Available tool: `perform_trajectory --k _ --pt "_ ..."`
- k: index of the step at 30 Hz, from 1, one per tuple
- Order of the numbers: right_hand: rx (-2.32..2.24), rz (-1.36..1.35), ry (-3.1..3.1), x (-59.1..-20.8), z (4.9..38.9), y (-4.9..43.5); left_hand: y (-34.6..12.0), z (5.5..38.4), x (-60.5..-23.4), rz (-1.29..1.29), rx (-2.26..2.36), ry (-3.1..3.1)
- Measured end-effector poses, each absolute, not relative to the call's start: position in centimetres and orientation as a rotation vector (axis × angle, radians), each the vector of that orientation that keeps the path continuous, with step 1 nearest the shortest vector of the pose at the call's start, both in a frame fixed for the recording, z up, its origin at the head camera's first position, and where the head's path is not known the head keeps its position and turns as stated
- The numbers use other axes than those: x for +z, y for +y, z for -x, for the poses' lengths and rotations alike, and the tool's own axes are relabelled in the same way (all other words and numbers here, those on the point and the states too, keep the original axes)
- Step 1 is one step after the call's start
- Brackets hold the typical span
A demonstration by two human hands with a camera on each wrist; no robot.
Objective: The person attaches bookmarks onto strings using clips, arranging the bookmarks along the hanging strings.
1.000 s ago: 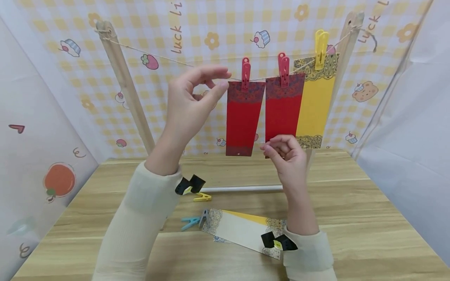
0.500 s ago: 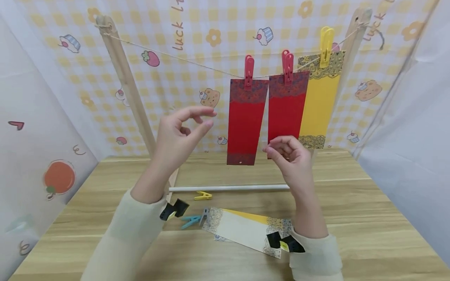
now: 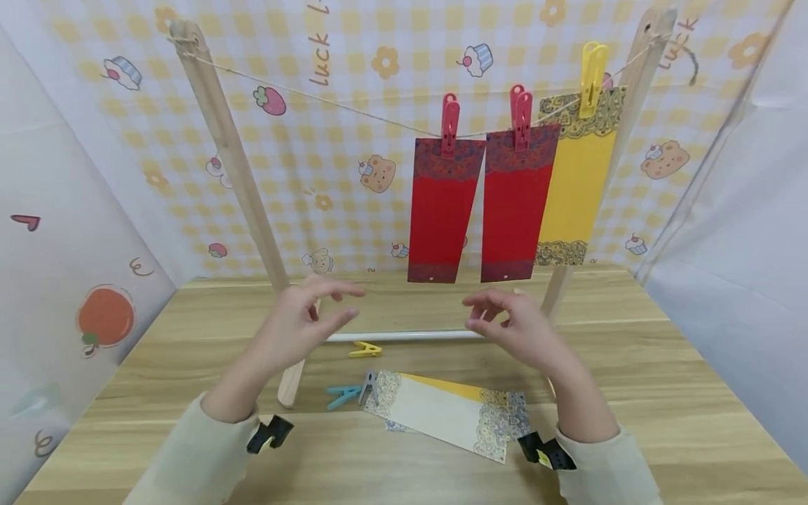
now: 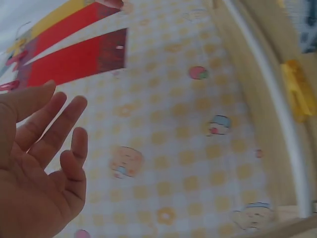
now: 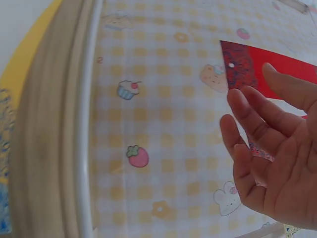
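My left hand (image 3: 306,319) hovers over the table left of centre, fingers loosely bent and holding nothing. Opposite it, my right hand (image 3: 514,326) is in the air below the hanging cards, also with nothing in its relaxed fingers. Two red cards (image 3: 445,217) (image 3: 519,210) hang from the string (image 3: 328,105), each under a red clothespin (image 3: 449,126) (image 3: 521,120). To their right hangs a yellow card (image 3: 576,189) under a yellow clothespin (image 3: 591,81). Below the hands, a white patterned card (image 3: 435,414) lies on a yellow card (image 3: 457,387) and a blue-patterned one.
Wooden posts (image 3: 233,161) (image 3: 631,98) hold the string, with a white rod (image 3: 410,336) low between them. On the table lie a yellow clothespin (image 3: 365,349), a blue clothespin (image 3: 344,396) and a grey clothespin (image 3: 368,387). A checked cloth (image 3: 372,231) stands behind.
My left hand has come down and left from beside the left red card. My right hand has moved down, off the lower end of the other red card, which now shows fully.
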State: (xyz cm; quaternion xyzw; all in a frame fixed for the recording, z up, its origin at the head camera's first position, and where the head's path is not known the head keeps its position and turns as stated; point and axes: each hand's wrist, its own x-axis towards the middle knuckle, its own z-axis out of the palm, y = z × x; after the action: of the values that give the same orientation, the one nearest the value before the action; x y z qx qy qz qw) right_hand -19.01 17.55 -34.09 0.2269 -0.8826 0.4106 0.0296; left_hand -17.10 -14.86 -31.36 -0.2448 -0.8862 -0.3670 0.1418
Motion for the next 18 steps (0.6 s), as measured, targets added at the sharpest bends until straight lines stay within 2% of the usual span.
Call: perform_trajectory --k 6,11,18 --pt "1.151 -0.929 -2.862 -36.2 18.9 17.5 -16.2 17.4 -34.7 0.811 -1.121 -2.706" --pt "1.082 -0.969 -3.090 -37.8 18.6 17.1 -16.6 17.5 -36.9 0.905 -1.142 -2.792" --pt "0.732 -1.005 -3.321 -39.1 17.8 16.5 -16.5 17.4 -39.1 1.051 -1.148 -2.873"
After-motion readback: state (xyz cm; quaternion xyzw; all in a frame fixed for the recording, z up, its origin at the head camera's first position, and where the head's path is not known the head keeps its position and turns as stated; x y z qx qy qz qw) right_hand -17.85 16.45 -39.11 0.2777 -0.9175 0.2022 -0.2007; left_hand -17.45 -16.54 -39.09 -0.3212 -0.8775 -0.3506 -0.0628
